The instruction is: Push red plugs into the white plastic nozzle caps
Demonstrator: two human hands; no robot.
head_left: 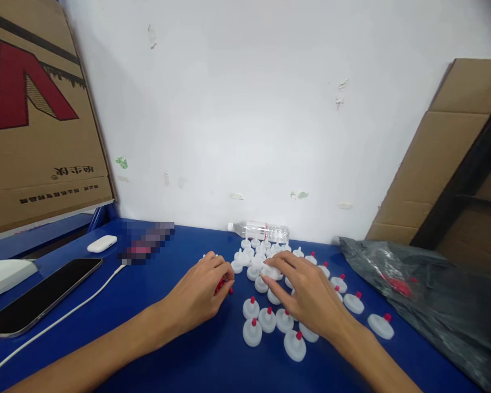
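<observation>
My left hand (198, 292) is curled above the table with small red caps (220, 285) showing inside its fingers. To its right, my right hand (309, 289) has its thumb and fingertips closed around a white disc-shaped piece (270, 271), partly hidden by the fingers. Around it stand several similar white discs with bare spouts (253, 272), crowded toward the wall. Nearer to me and to the right, several white discs (252, 333) carry a red cap on the spout. My right hand and forearm hide some of these.
A clear plastic bottle (256, 230) lies against the wall behind the discs. A grey plastic bag (433, 295) with red pieces covers the right side. On the left are a phone (41, 297), a white cable (65, 316), a white case (102, 244) and a cardboard box (45, 158).
</observation>
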